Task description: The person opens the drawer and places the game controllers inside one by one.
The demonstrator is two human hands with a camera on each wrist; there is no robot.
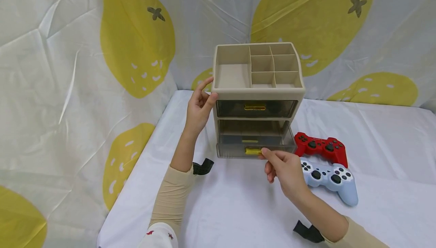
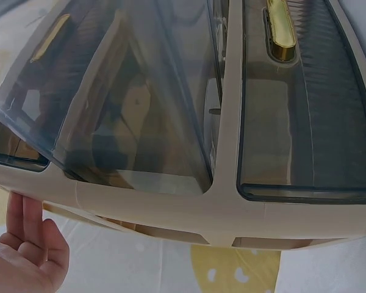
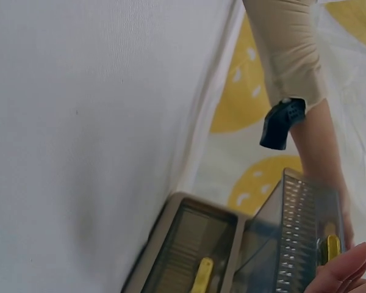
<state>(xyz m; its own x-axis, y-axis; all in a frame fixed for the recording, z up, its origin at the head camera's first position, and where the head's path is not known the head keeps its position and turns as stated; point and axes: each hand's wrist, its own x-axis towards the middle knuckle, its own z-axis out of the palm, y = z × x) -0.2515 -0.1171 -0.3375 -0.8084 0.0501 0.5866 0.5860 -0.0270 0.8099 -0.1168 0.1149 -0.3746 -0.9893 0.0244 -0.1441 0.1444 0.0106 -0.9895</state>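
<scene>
A beige desktop organizer [image 1: 259, 94] stands on the white-covered table, divided into compartments on top, with tinted see-through drawers below. Its upper drawer [image 1: 231, 108] is closed, while the drawer beneath it [image 1: 233, 150] is pulled out and looks empty. Thumb and forefinger of my right hand [image 1: 287, 170] pinch that drawer's gold handle [image 1: 252, 151]. At the organizer's upper left edge, my left hand [image 1: 198, 111] touches the side with its forefinger extended and the thumb at the front corner. In the right wrist view, a closed drawer's gold handle [image 3: 201, 276] shows beside the pulled-out drawer [image 3: 296, 226].
Right of the organizer lie a red game controller [image 1: 320, 146] and, in front of it, a light blue one [image 1: 328, 178], close to my right forearm. A lemon-patterned cloth [image 1: 211, 21] hangs behind and to the left. Black straps [image 1: 203, 166] hang at both sleeves.
</scene>
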